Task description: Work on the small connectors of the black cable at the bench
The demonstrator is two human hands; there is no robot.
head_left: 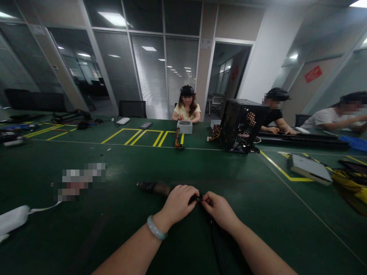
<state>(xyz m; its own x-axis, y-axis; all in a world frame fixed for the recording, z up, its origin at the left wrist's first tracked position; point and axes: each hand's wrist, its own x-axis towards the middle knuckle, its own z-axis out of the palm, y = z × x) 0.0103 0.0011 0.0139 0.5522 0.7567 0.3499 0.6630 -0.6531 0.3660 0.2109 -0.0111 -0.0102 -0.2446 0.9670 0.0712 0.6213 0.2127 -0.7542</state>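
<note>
Left hand [180,202]: curled mostly closed around the dark brown-and-black rod-shaped object [162,189] on the green tabletop [123,238].
Right hand [219,209]: fingertips pinched a small dark piece [198,199].
Small piece: could have slipped, the hold being narrow.
Long black flexible strip [217,246]: could have tugged if the right forearm caught it.

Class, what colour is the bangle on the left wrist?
The bangle is pale grey-green, shown in the head view.
</note>
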